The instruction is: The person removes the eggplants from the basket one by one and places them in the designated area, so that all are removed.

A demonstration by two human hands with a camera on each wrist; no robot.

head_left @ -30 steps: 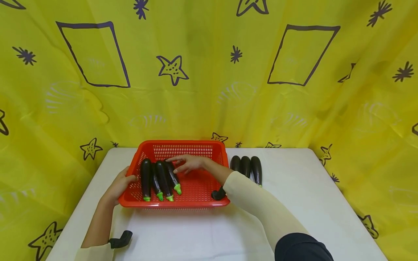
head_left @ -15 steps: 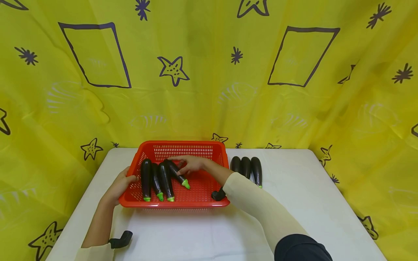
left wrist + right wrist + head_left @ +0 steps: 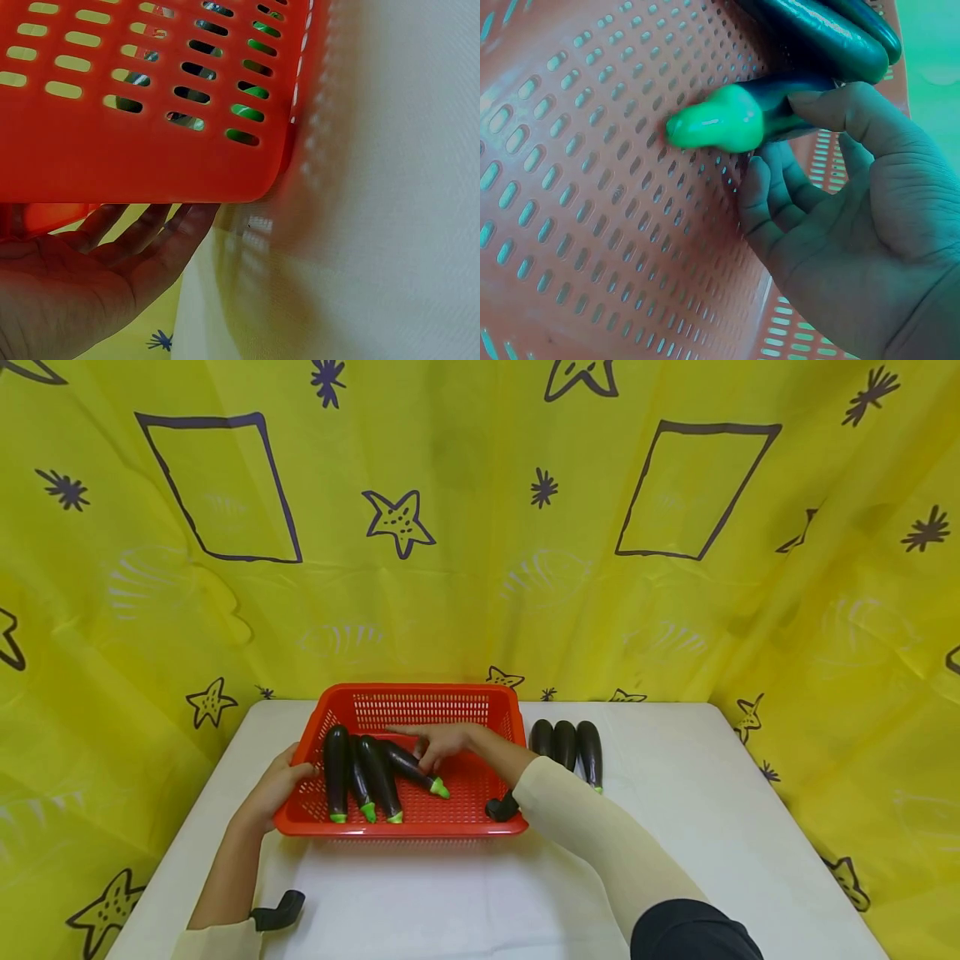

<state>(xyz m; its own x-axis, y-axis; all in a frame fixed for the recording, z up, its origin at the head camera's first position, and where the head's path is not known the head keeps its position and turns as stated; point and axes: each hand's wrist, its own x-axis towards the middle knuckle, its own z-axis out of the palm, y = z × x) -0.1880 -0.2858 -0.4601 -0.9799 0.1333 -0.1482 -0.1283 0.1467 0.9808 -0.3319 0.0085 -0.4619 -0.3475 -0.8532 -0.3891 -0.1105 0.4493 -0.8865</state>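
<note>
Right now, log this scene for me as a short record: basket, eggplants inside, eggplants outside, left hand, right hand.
basket: red, slotted, on the white table
inside: four eggplants, the rightmost eggplant slanting most
outside: three eggplants, side by side, right of the basket
left hand: grips the basket's left side
right hand: holds that rightmost eggplant, thumb near its green cap

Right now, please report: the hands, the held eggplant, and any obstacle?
Left hand grips red basket. Right hand pinches slanted eggplant inside it. Three other eggplants close on its left; nothing else seen in the way.
</note>
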